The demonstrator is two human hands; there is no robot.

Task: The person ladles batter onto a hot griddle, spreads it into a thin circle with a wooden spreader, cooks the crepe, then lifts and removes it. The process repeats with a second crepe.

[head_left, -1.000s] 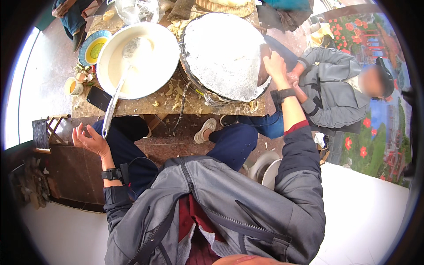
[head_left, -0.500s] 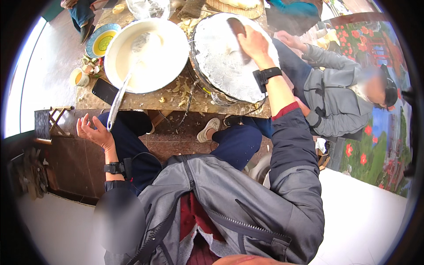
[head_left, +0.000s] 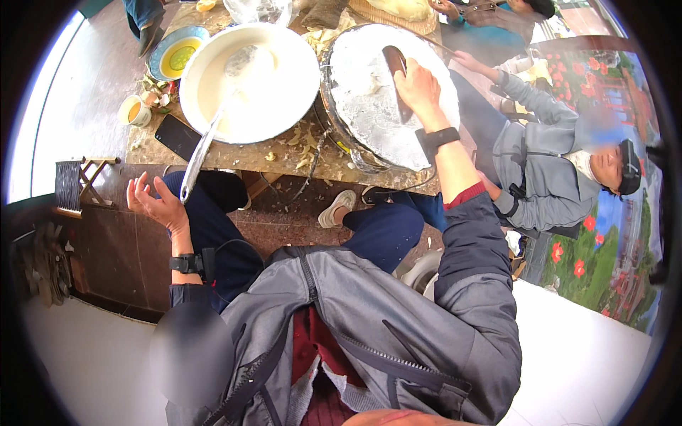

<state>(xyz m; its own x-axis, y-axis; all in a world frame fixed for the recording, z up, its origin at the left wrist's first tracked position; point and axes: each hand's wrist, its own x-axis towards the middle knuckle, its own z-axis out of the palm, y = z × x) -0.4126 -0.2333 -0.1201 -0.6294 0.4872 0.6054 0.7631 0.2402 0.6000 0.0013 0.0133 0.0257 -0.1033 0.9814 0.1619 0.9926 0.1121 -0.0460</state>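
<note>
My right hand (head_left: 419, 86) is closed around a flat dark-brown scraper (head_left: 396, 69), whose long edge rests on a thin white batter layer (head_left: 362, 79). The batter covers most of a round griddle (head_left: 332, 113) with a dark rim. My left hand (head_left: 158, 204) is palm up with its fingers apart, holding nothing, beside the handle end of a metal ladle (head_left: 197, 162). That ladle leans over the rim of a wide white basin (head_left: 304, 82), its bowl in pale batter (head_left: 217, 82).
On the wooden table (head_left: 284, 160) are a black phone (head_left: 177, 137), a cup of yellow liquid (head_left: 135, 112), a blue-rimmed bowl (head_left: 158, 65), eggshells and scraps. A cable (head_left: 307, 170) hangs off the front edge. A co-worker in grey (head_left: 540, 135) sits at the right, one hand near the griddle.
My right hand remains over the griddle, and the scraper has turned to a steeper slant. The whole view has shifted slightly. My left hand stays open beside the ladle handle.
</note>
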